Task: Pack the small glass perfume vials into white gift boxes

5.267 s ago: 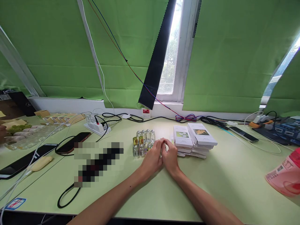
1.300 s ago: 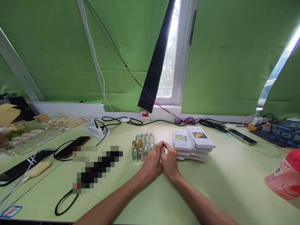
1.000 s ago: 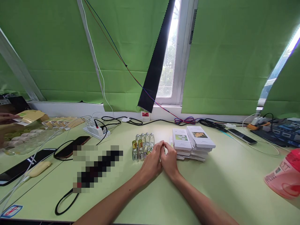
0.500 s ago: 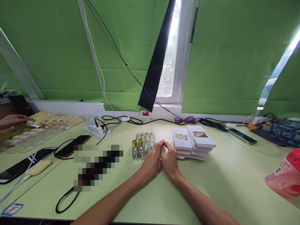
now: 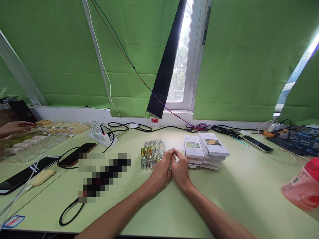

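Both hands rest together on the pale green tabletop [image 5: 244, 196] near its middle, the left hand [image 5: 161, 171] and the right hand [image 5: 179, 170] touching along their inner edges, fingers curled inward toward each other. The grip of each is pressed together on something small between the fingertips, but the fingers cover it almost wholly, so what it is cannot be told; only a pale sliver shows at the top of the right hand's fingers. Just beyond the left hand, touching or nearly touching its knuckles, stands a cluster of small glass bottles [image 5: 152, 153], two of them with gold caps at the front left, the rest with silver tops; the bottles nearest the hand are partly hidden behind it. Just beside the right hand, toward the far edge, lies a stack of white flat boxes [image 5: 206, 150] with small printed pictures on the lids, the lower boxes showing only their edges. A blurred-out patch covers an object left of the hands, with a black cable [image 5: 71, 212] looping out from under it toward the near edge. At the left edge another person's hand [image 5: 15, 127] is cut off by the frame, and at the right edge a pink bottle [image 5: 302, 189] is also cut off
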The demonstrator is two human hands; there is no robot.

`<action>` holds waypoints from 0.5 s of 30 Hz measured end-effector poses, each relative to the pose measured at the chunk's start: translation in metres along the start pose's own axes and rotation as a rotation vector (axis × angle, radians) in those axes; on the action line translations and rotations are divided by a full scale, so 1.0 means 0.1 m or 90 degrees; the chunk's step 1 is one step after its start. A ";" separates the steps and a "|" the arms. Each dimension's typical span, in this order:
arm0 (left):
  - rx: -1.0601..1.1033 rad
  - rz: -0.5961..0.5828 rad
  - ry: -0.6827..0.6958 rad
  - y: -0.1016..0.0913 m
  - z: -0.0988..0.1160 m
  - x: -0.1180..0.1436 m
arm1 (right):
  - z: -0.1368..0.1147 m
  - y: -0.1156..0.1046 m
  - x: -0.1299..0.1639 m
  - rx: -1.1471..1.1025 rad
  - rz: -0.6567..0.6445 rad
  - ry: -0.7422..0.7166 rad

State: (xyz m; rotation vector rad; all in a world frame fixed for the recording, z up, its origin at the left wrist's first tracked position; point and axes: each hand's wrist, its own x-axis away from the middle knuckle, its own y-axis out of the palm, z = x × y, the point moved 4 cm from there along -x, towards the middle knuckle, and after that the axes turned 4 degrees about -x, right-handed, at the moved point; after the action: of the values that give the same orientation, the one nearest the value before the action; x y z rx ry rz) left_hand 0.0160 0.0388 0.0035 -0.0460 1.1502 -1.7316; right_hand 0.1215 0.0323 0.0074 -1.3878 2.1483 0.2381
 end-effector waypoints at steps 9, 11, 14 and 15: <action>0.003 0.006 0.004 0.01 -0.01 0.00 | -0.02 -0.01 0.00 -0.002 -0.007 0.009; 0.007 0.008 0.003 0.00 -0.01 0.00 | -0.01 -0.01 0.00 0.001 -0.008 0.010; 0.011 0.008 0.008 0.00 -0.01 0.00 | 0.00 0.00 0.00 0.002 -0.004 0.009; 0.012 0.009 0.010 0.00 -0.01 0.00 | 0.00 0.00 0.00 0.001 -0.002 0.008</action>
State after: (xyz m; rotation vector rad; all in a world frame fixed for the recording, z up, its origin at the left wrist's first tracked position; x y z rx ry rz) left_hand 0.0157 0.0392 0.0026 -0.0124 1.1436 -1.7326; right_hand 0.1219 0.0323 0.0071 -1.3957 2.1559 0.2255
